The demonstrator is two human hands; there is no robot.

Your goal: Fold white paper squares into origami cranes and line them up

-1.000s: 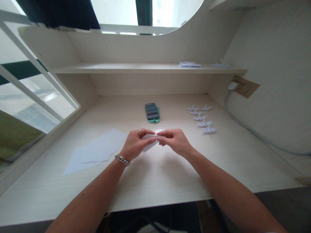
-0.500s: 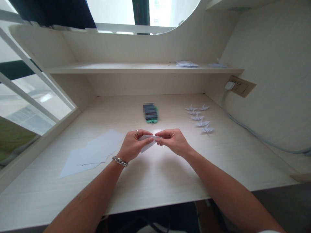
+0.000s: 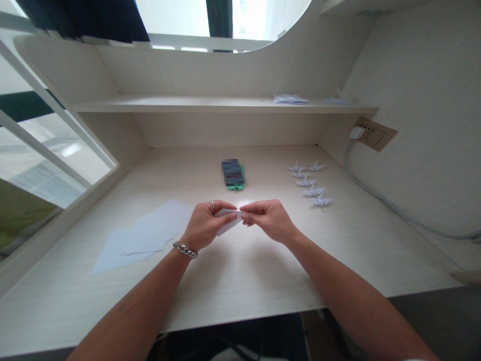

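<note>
Across the pale desk (image 3: 240,286) the broadest hazard is its smooth top, since anything thin can skate on it if nudged. Loose white sheets (image 3: 146,233) lie fanned just left of the left forearm, and a careless sweep of that arm could push them toward the front edge. Near the desk's middle the left hand (image 3: 205,225) and the right hand (image 3: 268,218) meet fingertip to fingertip. Each has thumb and forefinger closed in a pinch on the same small folded paper (image 3: 227,221), held between them close over the surface. Beyond them lies a phone (image 3: 233,175) in a green case. To the right, well apart from the hands, stands a row of paper cranes (image 3: 308,183), light enough for a draught or a swung elbow to scatter. The smallest risk sits in the pinch itself. An uneven pull from the two sides could skew the crease or tear the thin paper, though how the layers line up under the fingers is too hidden to judge.
</note>
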